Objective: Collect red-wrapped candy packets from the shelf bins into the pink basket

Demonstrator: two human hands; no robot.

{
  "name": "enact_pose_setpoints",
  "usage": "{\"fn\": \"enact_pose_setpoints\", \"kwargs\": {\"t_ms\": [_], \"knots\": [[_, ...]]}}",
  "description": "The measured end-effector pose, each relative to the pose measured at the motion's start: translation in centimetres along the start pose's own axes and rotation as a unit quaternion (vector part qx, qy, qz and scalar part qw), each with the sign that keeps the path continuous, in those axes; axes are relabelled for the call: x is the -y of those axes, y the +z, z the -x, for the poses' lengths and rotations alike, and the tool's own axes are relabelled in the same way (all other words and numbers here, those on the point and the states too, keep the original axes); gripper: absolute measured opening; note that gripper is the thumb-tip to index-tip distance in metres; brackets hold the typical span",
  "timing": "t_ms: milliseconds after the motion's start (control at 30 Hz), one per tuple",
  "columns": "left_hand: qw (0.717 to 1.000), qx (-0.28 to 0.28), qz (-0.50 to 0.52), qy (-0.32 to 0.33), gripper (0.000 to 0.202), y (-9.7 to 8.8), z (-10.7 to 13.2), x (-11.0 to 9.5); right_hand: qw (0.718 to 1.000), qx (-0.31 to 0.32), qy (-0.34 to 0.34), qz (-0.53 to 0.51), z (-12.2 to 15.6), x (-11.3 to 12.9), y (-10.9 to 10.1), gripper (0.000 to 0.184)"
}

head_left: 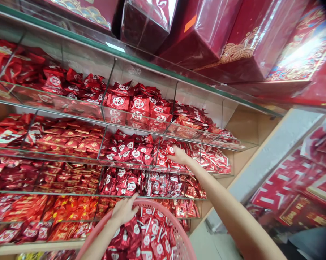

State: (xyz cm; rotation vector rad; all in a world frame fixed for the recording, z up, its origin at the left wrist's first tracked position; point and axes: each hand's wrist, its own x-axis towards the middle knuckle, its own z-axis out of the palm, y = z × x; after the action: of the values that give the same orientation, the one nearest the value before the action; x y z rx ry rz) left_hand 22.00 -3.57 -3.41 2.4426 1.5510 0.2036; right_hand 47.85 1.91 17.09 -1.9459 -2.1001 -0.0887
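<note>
My right hand reaches into a divided compartment on the middle shelf. Its fingers close on a small red-and-white wrapped candy, above more of the same kind. Lower down, my left hand lies over the far rim of a pink plastic basket, its thumb on the inner side and its fingers over the edge, partly hidden. Inside the basket are many red wrapped candies, some dark red with white round labels, others brighter with white strips.
Glass shelves with clear dividers hold red and gold packets. Above, a thick glass shelf edge carries large red boxes. At right stand a grey wall strip and more red goods. Pale floor tiles show below.
</note>
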Motion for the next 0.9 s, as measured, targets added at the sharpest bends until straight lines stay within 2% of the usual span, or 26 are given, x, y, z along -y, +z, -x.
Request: {"fn": "enact_pose_setpoints", "kwargs": {"t_ms": [200, 267, 433, 500, 667, 733, 900], "knots": [[1.000, -0.023, -0.007, 0.014, 0.050, 0.7, -0.2, 0.4, 0.980, 0.016, 0.048, -0.191, 1.1, 0.0, -1.0, 0.039], [1.000, -0.024, -0.007, 0.015, 0.050, 0.8, -0.3, 0.5, 0.973, 0.013, 0.053, -0.225, 1.3, 0.0, -0.9, 0.040], [1.000, -0.018, -0.005, 0.012, 0.052, 0.5, -0.2, 0.3, 0.983, -0.019, 0.075, -0.166, 1.0, 0.1, 0.5, 0.052], [1.000, -0.018, -0.005, 0.010, 0.052, 0.5, -0.2, 0.3, 0.984, -0.027, 0.080, -0.155, 0.9, 0.1, 0.7, 0.051], [1.000, -0.016, -0.001, 0.009, 0.052, 0.6, -0.3, 0.4, 0.956, 0.036, 0.060, -0.284, 1.0, -0.5, -0.5, 0.033], [1.000, -0.012, 0.003, 0.008, 0.053, 0.7, -0.4, 0.4, 0.946, 0.040, 0.053, -0.318, 0.8, -0.6, -1.1, 0.031], [1.000, -0.011, 0.001, 0.006, 0.053, 0.8, -0.4, 0.4, 0.970, -0.024, 0.116, -0.213, -0.8, 0.4, -0.7, 0.030]]}}
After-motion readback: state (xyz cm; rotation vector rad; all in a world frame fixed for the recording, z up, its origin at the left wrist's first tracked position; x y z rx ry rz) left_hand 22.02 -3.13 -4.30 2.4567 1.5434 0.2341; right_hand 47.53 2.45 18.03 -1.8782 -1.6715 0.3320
